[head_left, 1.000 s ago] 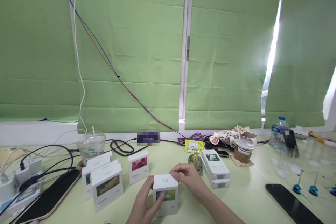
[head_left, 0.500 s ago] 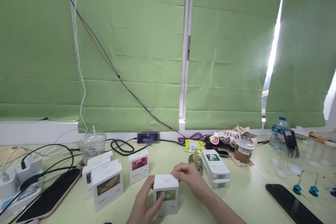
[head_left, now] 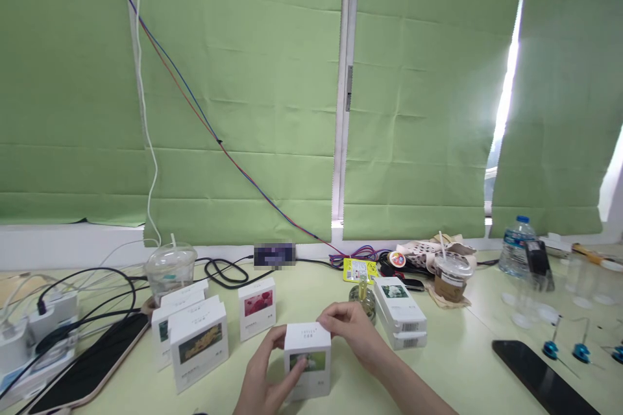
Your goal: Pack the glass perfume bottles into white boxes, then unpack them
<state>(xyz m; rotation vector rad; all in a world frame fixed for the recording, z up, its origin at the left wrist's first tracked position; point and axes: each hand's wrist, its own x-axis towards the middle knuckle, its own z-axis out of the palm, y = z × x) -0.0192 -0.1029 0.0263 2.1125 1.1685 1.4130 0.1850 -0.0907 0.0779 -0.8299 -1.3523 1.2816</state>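
Observation:
A white box with a green picture (head_left: 318, 384) stands upright at the bottom centre. My left hand (head_left: 267, 373) grips it, thumb on the front and fingers at its left side and back. My right hand (head_left: 351, 332) has its thumb and fingers pinched together at the box's top right corner. To the left stand a white box with a red picture (head_left: 257, 310), one with a yellow picture (head_left: 198, 345) and another partly hidden behind it (head_left: 163, 331). Two stacked white boxes (head_left: 401, 311) lie to the right, beside a small glass bottle (head_left: 362, 298).
Cables, chargers and a phone (head_left: 92, 366) occupy the left. A lidded cup (head_left: 171, 269) stands behind the boxes. At the right are an iced drink cup (head_left: 452, 277), a water bottle (head_left: 517, 246), clear cups, blue metal parts (head_left: 550, 350) and a black phone (head_left: 542, 376).

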